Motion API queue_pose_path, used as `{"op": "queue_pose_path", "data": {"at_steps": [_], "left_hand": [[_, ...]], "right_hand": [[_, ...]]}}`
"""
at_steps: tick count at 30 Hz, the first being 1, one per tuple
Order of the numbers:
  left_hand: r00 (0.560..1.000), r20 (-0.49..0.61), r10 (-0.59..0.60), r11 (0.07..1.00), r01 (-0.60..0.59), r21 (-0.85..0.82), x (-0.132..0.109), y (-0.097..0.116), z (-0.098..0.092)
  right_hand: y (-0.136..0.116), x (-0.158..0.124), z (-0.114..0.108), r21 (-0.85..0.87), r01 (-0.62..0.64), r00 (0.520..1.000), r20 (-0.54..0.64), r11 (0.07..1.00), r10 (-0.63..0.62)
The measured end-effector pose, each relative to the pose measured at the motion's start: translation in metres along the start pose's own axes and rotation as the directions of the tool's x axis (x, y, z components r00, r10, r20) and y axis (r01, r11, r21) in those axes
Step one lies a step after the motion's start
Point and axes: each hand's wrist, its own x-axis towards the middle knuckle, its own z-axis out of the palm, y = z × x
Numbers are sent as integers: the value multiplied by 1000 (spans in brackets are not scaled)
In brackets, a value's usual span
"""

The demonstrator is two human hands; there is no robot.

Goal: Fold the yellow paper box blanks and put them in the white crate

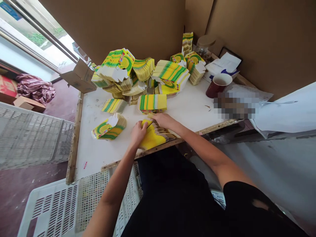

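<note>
A fanned stack of flat yellow cartons [153, 137] lies at the front edge of the white-topped table. My left hand [138, 133] is closed on the left side of this stack, thumb on top. Bent over its far edge, my right hand [163, 120] grips the cartons near their brown flaps; its fingertips are partly hidden. Just beyond my hands sits a striped yellow and green carton bundle [153, 102]. To the left are another bundle with a white flap [110, 128] and a smaller striped bundle [114, 106].
Piled carton bundles [116, 67] stand at the back, with more bundles [170, 74] to their right. A dark red cup [218, 86], a lidded jar [205, 44] and papers occupy the right. White plastic crates [55, 207] stand below and left of the wooden table edge [74, 141].
</note>
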Motion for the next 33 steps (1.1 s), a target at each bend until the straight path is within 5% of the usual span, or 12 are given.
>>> {"op": "queue_pose_path", "data": {"at_steps": [10,17,20,23,33], "left_hand": [[1000,16,24,998,-25,54,-2,4,-2],[962,85,258,936,-270,225,-3,6,-2],[956,106,274,926,-292,241,-2,5,-2],[954,97,283,921,-299,250,0,3,1],[962,56,269,924,-274,267,0,2,3]], "right_hand": [[19,-21,-6,194,73,979,171,978,-107],[29,-31,7,348,65,985,127,935,-116],[33,-30,9,388,17,999,35,922,-33],[35,-29,12,334,-1,982,-179,943,64],[36,-33,26,-65,128,911,-388,990,-143]]}}
